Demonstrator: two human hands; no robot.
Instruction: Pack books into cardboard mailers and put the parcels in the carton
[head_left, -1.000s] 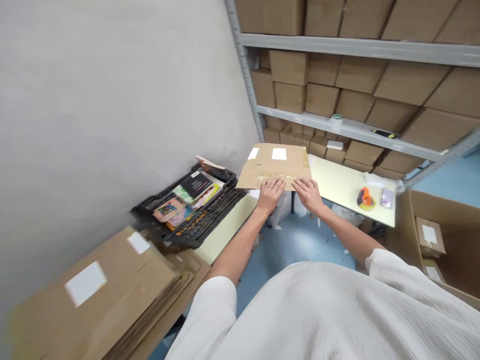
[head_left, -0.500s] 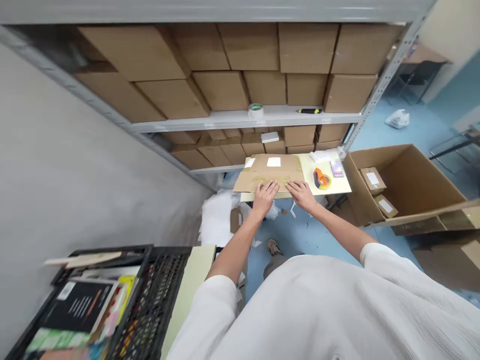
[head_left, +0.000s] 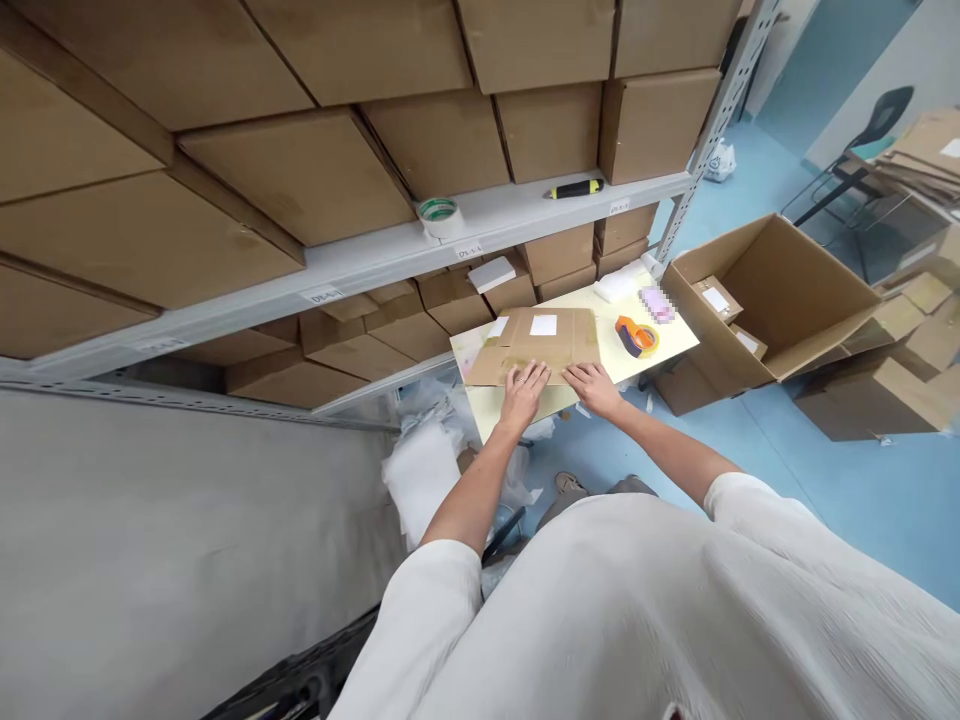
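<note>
A flat piece of brown cardboard [head_left: 562, 340] with white labels and strips of tape lies on a pale yellow board [head_left: 675, 340]. My left hand [head_left: 523, 392] rests on its near edge, fingers spread flat. Beside it, on the same edge toward the right corner, my right hand [head_left: 592, 386] lies with its fingers stretched out. Neither hand is wrapped round anything. An orange tape dispenser [head_left: 634, 337] with a yellow roll sits on the board to the right of the cardboard.
Behind the board stands a metal shelf [head_left: 525, 212] full of cartons, bearing a green-white tape roll [head_left: 441, 218] and a yellow-black cutter [head_left: 576, 189]. A large open carton [head_left: 705, 345] adjoins the board's right side. White packing material [head_left: 424, 475] lies below left.
The view has turned and come closer to the shelf, and the black crate at lower left has mostly left the picture. Both hands remain on the cardboard's near edge.
</note>
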